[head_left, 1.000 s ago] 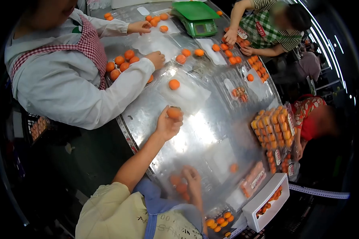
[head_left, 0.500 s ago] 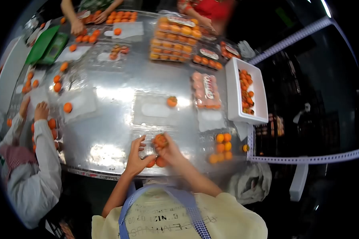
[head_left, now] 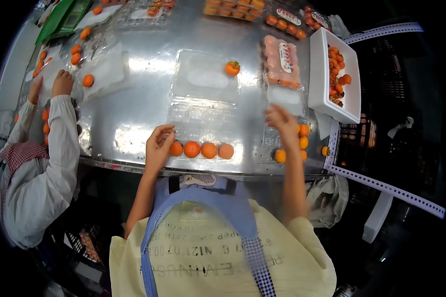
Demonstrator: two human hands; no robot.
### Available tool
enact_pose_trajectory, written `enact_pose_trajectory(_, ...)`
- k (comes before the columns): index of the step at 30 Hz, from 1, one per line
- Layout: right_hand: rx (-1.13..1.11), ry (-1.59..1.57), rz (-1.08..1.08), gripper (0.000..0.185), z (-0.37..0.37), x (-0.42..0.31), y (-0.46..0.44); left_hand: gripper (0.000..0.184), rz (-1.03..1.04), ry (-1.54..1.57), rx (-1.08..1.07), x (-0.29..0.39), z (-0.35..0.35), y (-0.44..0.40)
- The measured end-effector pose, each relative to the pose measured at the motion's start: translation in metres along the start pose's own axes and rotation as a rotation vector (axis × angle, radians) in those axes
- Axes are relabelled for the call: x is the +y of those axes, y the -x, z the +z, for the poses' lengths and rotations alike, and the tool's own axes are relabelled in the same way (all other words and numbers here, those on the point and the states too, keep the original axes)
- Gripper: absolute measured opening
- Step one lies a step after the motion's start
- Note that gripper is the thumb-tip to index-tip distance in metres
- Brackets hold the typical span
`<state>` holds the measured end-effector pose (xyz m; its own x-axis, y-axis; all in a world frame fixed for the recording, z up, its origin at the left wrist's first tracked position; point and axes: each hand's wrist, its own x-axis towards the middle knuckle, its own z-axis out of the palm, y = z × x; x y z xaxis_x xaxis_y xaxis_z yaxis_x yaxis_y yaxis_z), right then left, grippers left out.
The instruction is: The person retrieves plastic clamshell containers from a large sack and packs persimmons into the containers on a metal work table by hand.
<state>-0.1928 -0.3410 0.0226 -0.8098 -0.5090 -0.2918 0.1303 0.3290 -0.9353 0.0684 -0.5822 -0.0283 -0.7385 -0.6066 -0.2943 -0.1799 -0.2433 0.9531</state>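
Four orange fruits (head_left: 209, 150) stand in a row in the near edge of a clear plastic tray (head_left: 203, 119) in front of me. My left hand (head_left: 159, 143) is at the row's left end, fingers curved beside the leftmost fruit; whether it grips that fruit is unclear. My right hand (head_left: 281, 121) is raised over the table, right of the tray, blurred by motion. Beyond the tray a lid with a white pad (head_left: 198, 79) lies flat, with one leafy fruit (head_left: 232, 68) on it. Near my right forearm, yellow-orange fruits (head_left: 303, 142) sit in another tray.
A white foam box (head_left: 316, 74) of small fruits stands at the right, beside a packed tray (head_left: 281, 59). Stacked packs (head_left: 235, 10) are at the far edge. A co-worker's sleeved arms (head_left: 62, 128) reach in from the left, near loose fruits and a green scale (head_left: 64, 20).
The view has shifted. My right hand has left the fruit at the near tray and moved right. The row of four fruits now shows there. My left hand stays at its left end.
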Motion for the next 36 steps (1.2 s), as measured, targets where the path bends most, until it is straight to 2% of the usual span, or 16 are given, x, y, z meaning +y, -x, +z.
enact_pose_trajectory(1, -0.241, 0.32, -0.102, 0.044, 0.031, 0.033, 0.03, 0.024, -0.033, 0.003, 0.03, 0.0, -0.003, 0.009)
enact_pose_trajectory(3, -0.249, 0.413, -0.1, 0.046, 0.05, 0.041, 0.046, 0.024, -0.066, 0.033, 0.029, -0.002, -0.006, 0.01)
enact_pose_trajectory(4, -0.194, 0.698, -0.355, 0.044, 0.074, 0.036, 0.069, 0.024, -0.1, 0.039, 0.039, -0.006, -0.009, 0.019)
enact_pose_trajectory(5, -0.217, 0.699, -0.276, 0.046, 0.075, 0.038, 0.069, 0.024, -0.09, 0.032, 0.044, -0.011, -0.01, 0.018)
enact_pose_trajectory(6, -0.175, 0.743, -0.4, 0.045, 0.082, 0.037, 0.076, 0.024, -0.102, 0.021, 0.044, -0.011, -0.011, 0.022)
enact_pose_trajectory(8, -0.135, 0.873, -0.454, 0.046, 0.088, 0.046, 0.081, 0.024, -0.12, -0.001, 0.039, -0.013, -0.009, 0.023)
enact_pose_trajectory(11, -0.139, 0.891, -0.471, 0.044, 0.092, 0.046, 0.081, 0.023, -0.126, -0.019, -0.003, -0.007, -0.002, 0.022)
enact_pose_trajectory(17, -0.216, 0.903, -0.363, 0.043, 0.084, 0.049, 0.075, 0.023, -0.113, -0.028, -0.103, -0.003, 0.009, 0.018)
enact_pose_trajectory(20, -0.158, 0.803, -0.474, 0.042, 0.082, 0.055, 0.076, 0.022, -0.107, -0.037, -0.141, -0.008, 0.01, 0.018)
enact_pose_trajectory(23, -0.172, 0.558, -0.242, 0.041, 0.075, 0.052, 0.08, 0.021, -0.114, -0.048, -0.172, -0.004, 0.014, 0.019)
enact_pose_trajectory(26, -0.17, -0.158, -0.086, 0.043, 0.073, 0.065, 0.083, 0.024, -0.1, -0.038, -0.28, 0.016, 0.029, 0.022)
enact_pose_trajectory(27, -0.198, -0.292, -0.025, 0.048, 0.073, 0.06, 0.083, 0.026, -0.098, -0.029, -0.31, 0.018, 0.032, 0.022)
enact_pose_trajectory(30, -0.248, -0.471, -0.009, 0.05, 0.081, 0.039, 0.086, 0.041, -0.058, -0.047, -0.409, 0.033, 0.045, 0.025)
enact_pose_trajectory(33, -0.313, -0.514, 0.015, 0.048, 0.09, 0.03, 0.086, 0.056, 0.001, -0.02, -0.449, 0.045, 0.06, 0.028)
enact_pose_trajectory(36, -0.379, -0.572, 0.054, 0.048, 0.097, 0.032, 0.085, 0.052, 0.2, -0.114, -0.454, 0.052, 0.065, 0.025)
